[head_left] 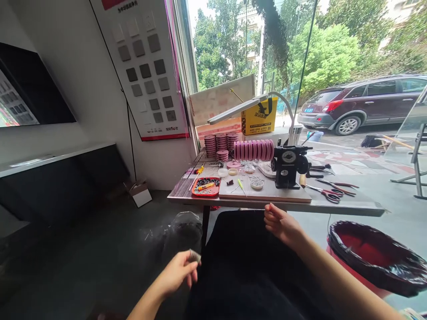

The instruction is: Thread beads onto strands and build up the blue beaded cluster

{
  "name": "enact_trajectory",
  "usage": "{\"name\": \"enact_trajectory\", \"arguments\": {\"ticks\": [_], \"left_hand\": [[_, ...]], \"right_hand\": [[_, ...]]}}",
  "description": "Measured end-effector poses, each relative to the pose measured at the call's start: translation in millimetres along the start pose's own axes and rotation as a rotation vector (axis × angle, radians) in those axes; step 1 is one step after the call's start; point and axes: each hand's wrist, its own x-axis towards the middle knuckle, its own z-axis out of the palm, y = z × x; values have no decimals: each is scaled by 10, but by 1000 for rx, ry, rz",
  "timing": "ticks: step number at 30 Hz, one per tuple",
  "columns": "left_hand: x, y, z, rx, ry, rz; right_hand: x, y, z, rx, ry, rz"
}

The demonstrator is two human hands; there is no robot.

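Note:
Left of my lap, below the table's edge, my left hand (178,271) is closed round a small flat greyish piece (195,256), too blurred to name. My right hand (279,222) is raised just in front of the table's front edge, its fingers pinched together. Whatever may be between those fingertips cannot be made out. Above it on the table stands a black hand-cranked winding machine (287,164) with a row of pink spools (254,150) on its shaft. A round white dish of small beads (256,183) lies nearer the edge.
An orange-red tray (193,194) holds dark small parts and a yellow-handled tool. Pink spools (221,142) are stacked behind. Scissors (330,195) and pliers (343,190) lie at right. A lined bin (347,266) stands low right; a clear plastic bag (187,220) hangs low left.

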Motion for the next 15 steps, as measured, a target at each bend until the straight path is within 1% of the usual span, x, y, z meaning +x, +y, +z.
{"name": "enact_trajectory", "arguments": {"ticks": [2, 4, 7, 9, 11, 12, 13, 15], "left_hand": [[262, 339, 32, -65, 61, 112], [567, 697, 85, -142, 95, 193], [1116, 1215, 190, -252, 119, 283], [1526, 1517, 272, -300, 106, 310], [1930, 1759, 361, -316, 60, 302], [2115, 1854, 406, -312, 18, 287], [2280, 1932, 451, -301, -38, 265], [2538, 2044, 537, -263, -198, 202]], "right_hand": [[17, 18, 40, -11, 4, -7], [56, 51, 79, -25, 11, -21], [155, 138, 106, -54, 38, -47], [242, 214, 87, -82, 68, -69], [328, 290, 36, -114, 110, -104], [364, 324, -1, -130, 136, -127], [395, 353, -42, -148, 165, -160], [441, 400, -121, -192, 241, -249]]}}
